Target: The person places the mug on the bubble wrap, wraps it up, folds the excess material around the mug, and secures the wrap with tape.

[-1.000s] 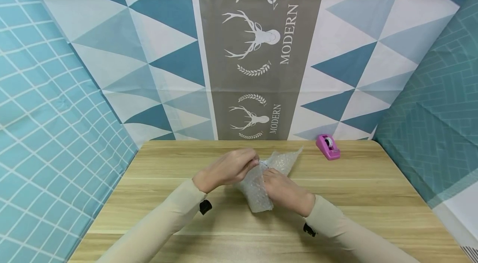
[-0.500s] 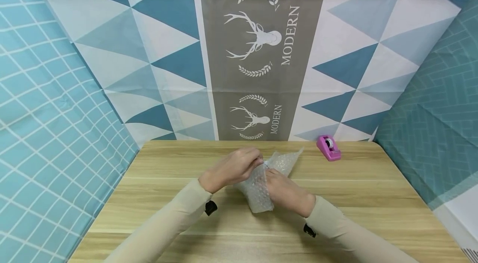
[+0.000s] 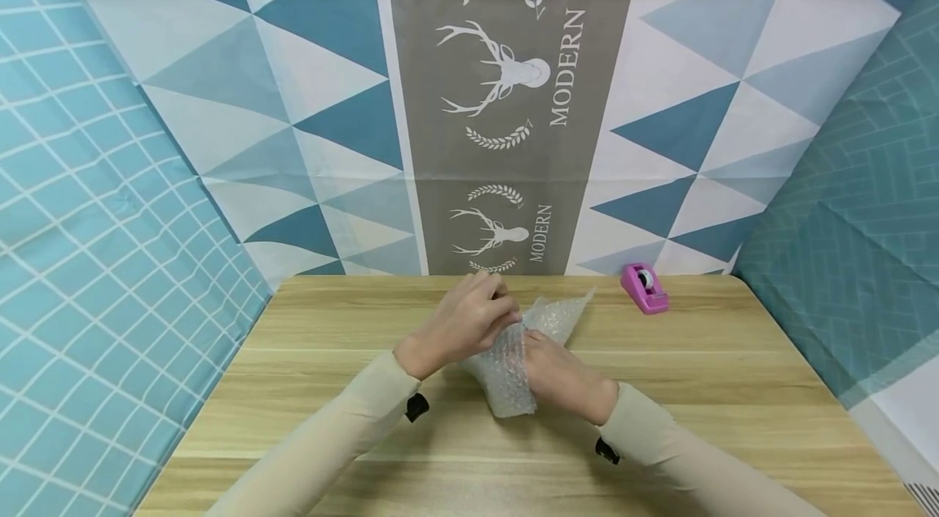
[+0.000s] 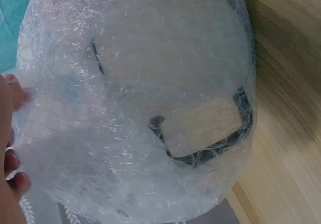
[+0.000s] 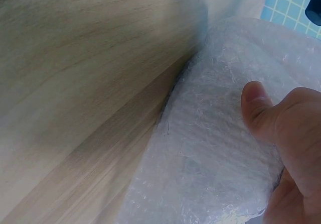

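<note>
Bubble wrap (image 3: pixel 506 386) gripped by right hand (image 3: pixel 563 376), thumb over it. Left hand (image 3: pixel 464 323) at upper edge, fingers bent; I can't tell if pinching. Pink tape dispenser (image 3: pixel 650 301) beyond right hand.

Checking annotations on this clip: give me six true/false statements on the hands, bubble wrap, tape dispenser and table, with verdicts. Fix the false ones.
1. The left hand and right hand are both at the bubble wrap. True.
2. The tape dispenser sits to the right of the bubble wrap in the head view. True.
3. One hand holds the tape dispenser. False: neither hand touches it.
4. A dark bent strip shows through the bubble wrap in the left wrist view. True.
5. Nothing touches the bubble wrap in the right wrist view. False: the right thumb lies on it.
6. The work surface is plain white. False: it is a wood-grain table.
</note>
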### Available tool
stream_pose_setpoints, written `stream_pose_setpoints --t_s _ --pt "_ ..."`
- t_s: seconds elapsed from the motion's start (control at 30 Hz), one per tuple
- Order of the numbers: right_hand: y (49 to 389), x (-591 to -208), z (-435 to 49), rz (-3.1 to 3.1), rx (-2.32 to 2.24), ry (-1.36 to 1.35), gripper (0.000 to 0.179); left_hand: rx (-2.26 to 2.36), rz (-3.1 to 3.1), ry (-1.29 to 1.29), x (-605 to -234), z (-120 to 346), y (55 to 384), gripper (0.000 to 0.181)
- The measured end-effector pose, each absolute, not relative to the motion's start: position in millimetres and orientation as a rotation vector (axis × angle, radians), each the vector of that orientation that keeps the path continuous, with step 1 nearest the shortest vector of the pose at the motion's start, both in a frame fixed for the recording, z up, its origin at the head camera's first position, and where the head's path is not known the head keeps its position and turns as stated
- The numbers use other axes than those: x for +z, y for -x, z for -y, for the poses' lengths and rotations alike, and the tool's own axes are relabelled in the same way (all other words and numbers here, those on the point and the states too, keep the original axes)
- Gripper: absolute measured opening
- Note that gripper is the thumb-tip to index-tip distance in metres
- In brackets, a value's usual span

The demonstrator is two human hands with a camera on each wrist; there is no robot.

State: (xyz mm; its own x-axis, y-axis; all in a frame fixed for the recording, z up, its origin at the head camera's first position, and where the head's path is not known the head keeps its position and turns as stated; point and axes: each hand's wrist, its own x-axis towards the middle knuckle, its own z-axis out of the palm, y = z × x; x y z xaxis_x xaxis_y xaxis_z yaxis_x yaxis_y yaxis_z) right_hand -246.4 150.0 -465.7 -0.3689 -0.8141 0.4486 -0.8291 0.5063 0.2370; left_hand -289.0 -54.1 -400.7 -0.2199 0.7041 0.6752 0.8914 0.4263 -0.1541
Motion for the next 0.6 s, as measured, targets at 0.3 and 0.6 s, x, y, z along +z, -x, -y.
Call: stream_pose_setpoints --t_s 0.3,0.6 --pt "247.5 -466.0 -151.9 2.203 0.031 -1.356 0.03 -0.252 1.903 1.255 -401.0 52.7 284.1 0.01" --pt "247.4 -466.9 -151.0 2.223 0.022 -1.354 0.033 -0.346 2.062 1.198 -405.5 54.6 272.3 0.011"
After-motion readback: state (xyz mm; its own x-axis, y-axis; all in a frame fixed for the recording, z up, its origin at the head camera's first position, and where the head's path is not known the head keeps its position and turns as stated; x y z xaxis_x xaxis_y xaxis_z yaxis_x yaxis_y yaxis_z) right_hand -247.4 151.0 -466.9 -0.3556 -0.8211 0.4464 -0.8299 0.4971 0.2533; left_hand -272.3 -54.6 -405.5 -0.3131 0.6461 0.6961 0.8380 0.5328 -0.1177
